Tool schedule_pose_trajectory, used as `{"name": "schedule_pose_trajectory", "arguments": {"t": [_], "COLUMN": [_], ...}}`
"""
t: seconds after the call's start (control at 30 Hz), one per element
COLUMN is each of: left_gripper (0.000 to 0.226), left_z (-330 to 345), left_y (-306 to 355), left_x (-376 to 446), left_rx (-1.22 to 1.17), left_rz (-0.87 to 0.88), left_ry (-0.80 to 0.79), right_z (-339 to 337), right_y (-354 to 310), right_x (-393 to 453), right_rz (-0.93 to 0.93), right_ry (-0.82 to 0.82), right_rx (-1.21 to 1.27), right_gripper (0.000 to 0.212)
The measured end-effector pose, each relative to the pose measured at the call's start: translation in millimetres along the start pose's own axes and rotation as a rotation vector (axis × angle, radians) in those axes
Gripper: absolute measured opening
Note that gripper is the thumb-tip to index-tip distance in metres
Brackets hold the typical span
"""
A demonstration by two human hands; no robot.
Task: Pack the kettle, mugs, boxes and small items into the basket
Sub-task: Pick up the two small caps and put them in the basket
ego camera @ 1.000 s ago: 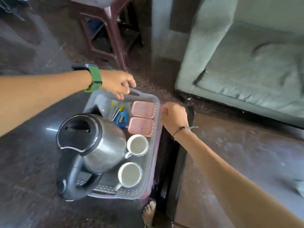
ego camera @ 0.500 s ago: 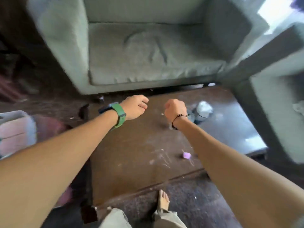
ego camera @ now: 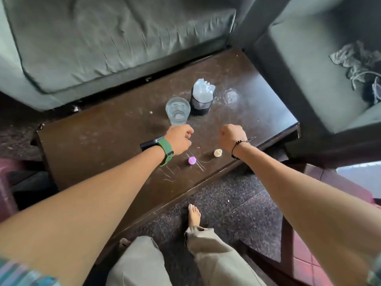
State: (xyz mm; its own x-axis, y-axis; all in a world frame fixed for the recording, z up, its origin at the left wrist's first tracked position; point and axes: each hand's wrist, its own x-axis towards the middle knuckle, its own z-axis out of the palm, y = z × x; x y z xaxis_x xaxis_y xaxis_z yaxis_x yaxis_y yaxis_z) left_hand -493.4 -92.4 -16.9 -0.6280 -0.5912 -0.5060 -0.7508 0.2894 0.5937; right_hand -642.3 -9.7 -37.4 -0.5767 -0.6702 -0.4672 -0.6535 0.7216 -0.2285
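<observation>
The basket, kettle, mugs and boxes are out of view. Both my arms reach out over a low brown table (ego camera: 99, 141). My left hand (ego camera: 179, 139), with a green watch strap on the wrist, is curled into a fist and holds nothing. My right hand (ego camera: 232, 137), with a black bracelet, is also a closed fist with nothing in it. A small pink round item (ego camera: 192, 160) lies on the table just below my left hand. A small cream item (ego camera: 217, 152) lies beside my right wrist.
A clear glass (ego camera: 177, 113) stands just beyond my left hand, next to a black mesh holder (ego camera: 203, 104) stuffed with plastic. A grey-green sofa (ego camera: 103, 38) runs behind the table, an armchair (ego camera: 309, 75) stands at the right. My bare foot (ego camera: 193, 215) is on the dark floor.
The view swung right from the basket with kettle and mugs to the low table. Both hands left the basket's rim and now hover as fists over the table.
</observation>
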Motion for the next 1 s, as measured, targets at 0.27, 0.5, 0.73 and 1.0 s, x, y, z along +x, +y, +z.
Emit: {"name": "schedule_pose_trajectory", "arguments": {"t": [0.27,0.5,0.73,1.0], "left_gripper": [0.034,0.02,0.018,0.011], "left_z": [71,122,95,-58], "left_y": [-36,-67,-80,-126], "left_x": [24,40,29,-14], "left_rx": [0.287,0.397,0.348,0.207], "left_rz": [0.04,0.085,0.097,-0.066], "left_ry": [-0.097,0.008,0.139,0.42], "right_z": [49,98,91,29], "right_y": [26,38,11,-145], "right_x": [12,19,13,13], "right_rz": [-0.039,-0.061,-0.111,-0.491], "right_ry": [-0.06,-0.061,-0.025,0.006], "right_rx": [-0.055,-0.099,-0.103,-0.153], "right_gripper": [0.03,0.025,0.02,0.023]}}
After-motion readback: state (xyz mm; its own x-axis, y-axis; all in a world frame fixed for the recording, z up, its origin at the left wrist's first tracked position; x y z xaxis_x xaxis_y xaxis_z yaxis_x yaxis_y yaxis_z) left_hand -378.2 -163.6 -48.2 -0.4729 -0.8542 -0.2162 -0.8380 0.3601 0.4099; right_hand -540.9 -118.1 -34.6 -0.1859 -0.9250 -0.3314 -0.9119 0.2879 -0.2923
